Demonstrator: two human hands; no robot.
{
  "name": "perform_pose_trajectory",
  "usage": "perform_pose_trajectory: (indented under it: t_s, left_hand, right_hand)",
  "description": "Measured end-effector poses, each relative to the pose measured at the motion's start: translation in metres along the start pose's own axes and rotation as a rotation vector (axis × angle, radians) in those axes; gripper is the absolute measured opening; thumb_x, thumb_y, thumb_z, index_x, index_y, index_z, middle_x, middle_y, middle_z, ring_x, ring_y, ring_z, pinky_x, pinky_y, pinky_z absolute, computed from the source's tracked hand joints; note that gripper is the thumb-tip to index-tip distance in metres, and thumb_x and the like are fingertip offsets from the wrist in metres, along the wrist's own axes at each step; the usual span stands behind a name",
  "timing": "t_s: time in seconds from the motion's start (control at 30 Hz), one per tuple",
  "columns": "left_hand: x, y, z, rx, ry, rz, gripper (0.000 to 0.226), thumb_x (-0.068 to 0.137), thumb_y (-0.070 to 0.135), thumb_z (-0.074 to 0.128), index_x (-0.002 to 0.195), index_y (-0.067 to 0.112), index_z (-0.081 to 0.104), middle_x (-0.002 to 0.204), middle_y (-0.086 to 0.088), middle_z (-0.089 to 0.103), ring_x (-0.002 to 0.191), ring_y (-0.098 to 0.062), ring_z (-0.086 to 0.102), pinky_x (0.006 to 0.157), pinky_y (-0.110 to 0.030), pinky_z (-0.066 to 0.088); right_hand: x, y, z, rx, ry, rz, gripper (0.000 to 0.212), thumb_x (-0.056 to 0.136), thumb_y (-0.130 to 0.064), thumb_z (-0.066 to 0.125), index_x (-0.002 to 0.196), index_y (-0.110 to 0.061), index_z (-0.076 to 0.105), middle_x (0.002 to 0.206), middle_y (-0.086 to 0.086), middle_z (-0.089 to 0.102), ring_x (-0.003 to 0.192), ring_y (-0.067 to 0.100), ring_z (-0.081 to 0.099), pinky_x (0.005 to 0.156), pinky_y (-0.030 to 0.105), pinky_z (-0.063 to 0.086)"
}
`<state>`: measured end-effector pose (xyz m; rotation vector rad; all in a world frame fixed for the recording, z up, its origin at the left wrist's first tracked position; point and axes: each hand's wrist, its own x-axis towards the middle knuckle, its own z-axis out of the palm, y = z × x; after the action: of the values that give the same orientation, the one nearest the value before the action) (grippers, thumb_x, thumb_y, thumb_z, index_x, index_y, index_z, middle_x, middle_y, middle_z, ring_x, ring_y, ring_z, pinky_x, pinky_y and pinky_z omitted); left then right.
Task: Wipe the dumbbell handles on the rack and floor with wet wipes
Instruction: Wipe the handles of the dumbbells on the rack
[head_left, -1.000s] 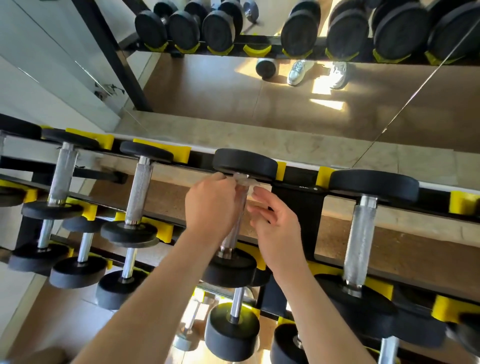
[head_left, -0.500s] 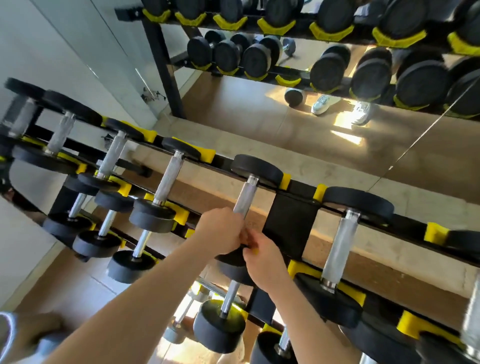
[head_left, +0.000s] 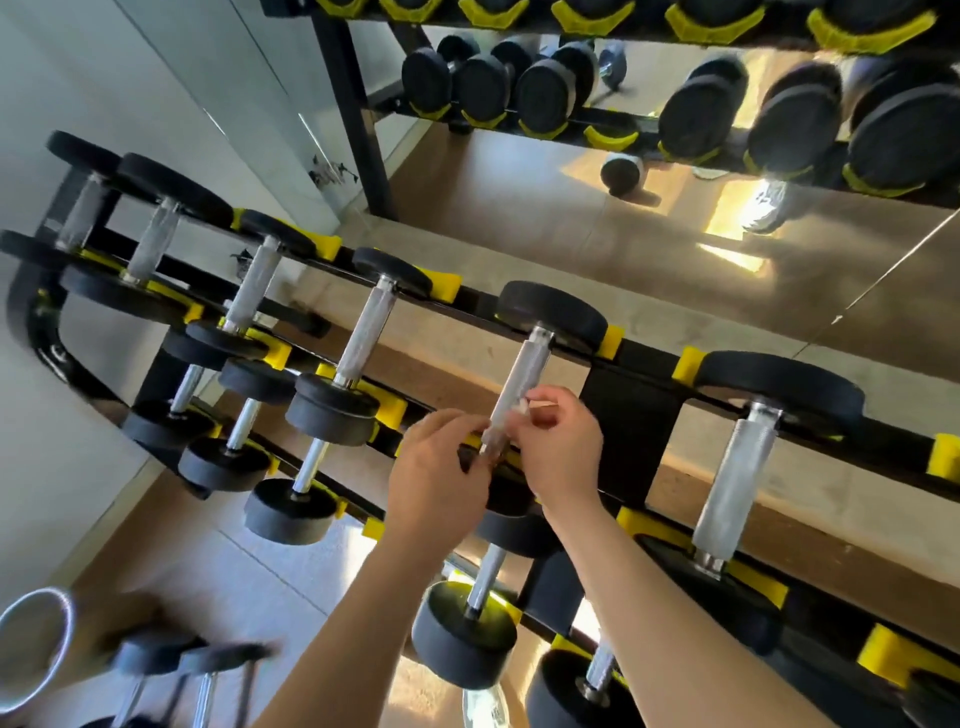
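Mirrored wall backs the station and reflects more dumbbells and a sunlit floor; no change noted there beyond the camera's aim, which now takes in more of the left end of the rack than a second ago.

Black rack with yellow cradles carries the row of dumbbells on its tiers; floor dumbbells show blurred at lower left, and by position appear not yet attended to.

Dumbbell under treatment sits on the top tier, mid-row, its far head seated in its cradle; its knurled handle slopes down toward the person.

Change recorded: a second ago both hands sit at the upper end of this handle; half a second ago at the lower end; now they have come back up to the lower-middle stretch. Judgement: one full pass is done, the handle is near finished, and the neighbouring handle to the right is the likely next item.

Left hand curls its fingers against the lower end of the handle, steadying it; right hand pinches a white wet wipe against the handle's side, remaining fingers loosely bent.

Writing: no brand, weight marking or label is legible on any head or on the rack.
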<state>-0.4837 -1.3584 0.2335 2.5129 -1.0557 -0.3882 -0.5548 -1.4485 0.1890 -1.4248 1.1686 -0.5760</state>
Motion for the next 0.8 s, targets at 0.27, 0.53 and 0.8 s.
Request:
perform_pose_trajectory:
  t_s: [0.27,0.53,0.8]
  left_hand:
    - [-0.023,-0.024,-0.007,-0.116,-0.126,-0.072,0.043,0.091,0.035,0.063,0.132,0.032,0.052,0.144,0.015,0.042,0.117,0.001,0.042,0.086,-0.005,0.029]
    - [-0.016,-0.02,-0.028,-0.184,-0.228,-0.048,0.052,0.089,0.033,0.065,0.137,0.033,0.045,0.131,0.017,0.054,0.104,0.003,0.049,0.084,-0.015,0.04]
    - [-0.043,0.02,-0.102,-0.946,-0.217,-0.047,0.04,0.076,0.04,0.07,0.113,0.028,0.064,0.093,0.005,0.071,0.089,-0.01,0.068,0.078,-0.027,0.056]
  right_hand:
    - [-0.007,0.006,-0.003,-0.402,-0.135,-0.004,0.013,0.082,-0.024,0.075,0.076,-0.018,0.066,0.072,-0.009,0.063,0.07,0.005,0.058,0.058,0.019,0.044]
    - [-0.019,-0.025,-0.013,-0.034,-0.384,0.246,0.007,0.081,-0.02,0.077,0.085,-0.015,0.073,0.08,0.002,0.072,0.085,0.021,0.068,0.082,0.038,0.057]
    - [-0.088,-0.109,-0.051,0.564,-0.22,0.195,0.022,0.081,0.011,0.063,0.092,-0.008,0.063,0.09,0.013,0.071,0.087,0.027,0.067,0.075,0.033,0.052]
